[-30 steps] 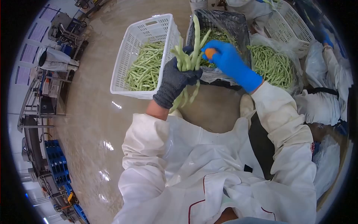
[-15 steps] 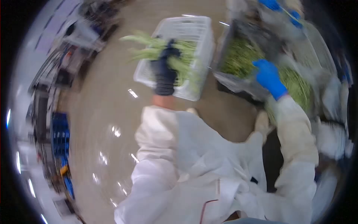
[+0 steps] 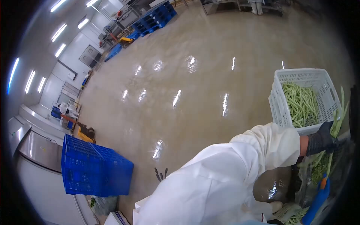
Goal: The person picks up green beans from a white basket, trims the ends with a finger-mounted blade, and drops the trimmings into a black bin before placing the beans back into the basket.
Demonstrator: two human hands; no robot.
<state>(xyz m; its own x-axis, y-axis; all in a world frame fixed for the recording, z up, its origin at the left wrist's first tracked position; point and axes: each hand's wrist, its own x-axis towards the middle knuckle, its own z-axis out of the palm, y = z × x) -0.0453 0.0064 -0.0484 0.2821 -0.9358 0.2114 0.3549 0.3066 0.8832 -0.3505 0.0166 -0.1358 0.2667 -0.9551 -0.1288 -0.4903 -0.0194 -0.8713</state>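
Note:
My left hand [image 3: 322, 140], in a dark knitted glove, is closed around a small bunch of long green beans [image 3: 338, 120]. Their ends stick out above and below the fist, beside the near right corner of a white basket [image 3: 277, 101]. Cut-looking green beans [image 3: 300, 103] lie heaped in that basket. Lower right, my right hand [image 3: 318, 200] in a blue glove shows edge-on, its fingers together at the bunch's lower end. A small orange bit [image 3: 323, 183] shows at its tip; what it is, I cannot make out.
Below my left hand, a plastic-lined container [image 3: 305, 183] holds more greens. Stacked blue crates [image 3: 97, 165] stand at left, with a clear bag [image 3: 107, 205] under them. Wet floor [image 3: 195, 101] stretches ahead towards blue pallets [image 3: 153, 18] and a yellow pallet jack [image 3: 125, 40].
My view has swung left, putting the white basket at the right edge. My left hand has gone from over the basket to beside its near corner, still gripping beans. My right hand sits low right.

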